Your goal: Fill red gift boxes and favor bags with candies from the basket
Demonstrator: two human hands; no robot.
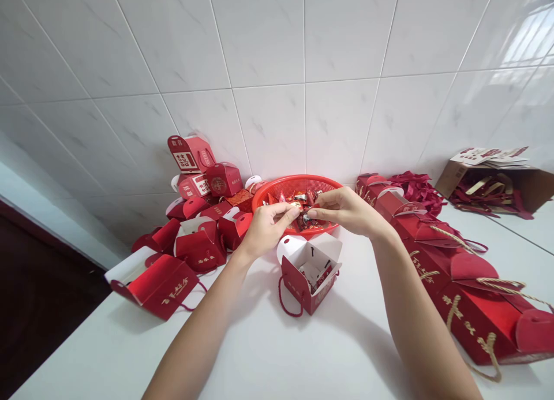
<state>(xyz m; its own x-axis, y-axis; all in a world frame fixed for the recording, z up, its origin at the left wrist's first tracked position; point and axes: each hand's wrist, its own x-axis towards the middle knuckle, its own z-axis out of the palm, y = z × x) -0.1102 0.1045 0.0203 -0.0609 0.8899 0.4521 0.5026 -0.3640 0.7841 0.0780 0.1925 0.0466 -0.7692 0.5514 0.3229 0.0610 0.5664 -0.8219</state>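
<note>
Both my hands are above the near rim of a red basket (298, 182) that holds wrapped candies (279, 196). Thumb and fingers of my left hand (270, 227) pinch a small, light-coloured wrapped candy (298, 205). My right hand (346, 210) is just to its right, fingers closed beside the candy; what they hold is too small to make out. Below the hands stands an open red gift box (305, 281) with white inner flaps, some wrapped items inside and a dark red cord handle hanging at its side.
Red boxes (201, 244) are piled on the left, one lying open near the table edge. A row of red boxes with rope handles (465, 296) lines the right. Behind them are dark red ribbons (418, 192) and a cardboard box (536, 186). A tiled wall (268, 123) rises behind.
</note>
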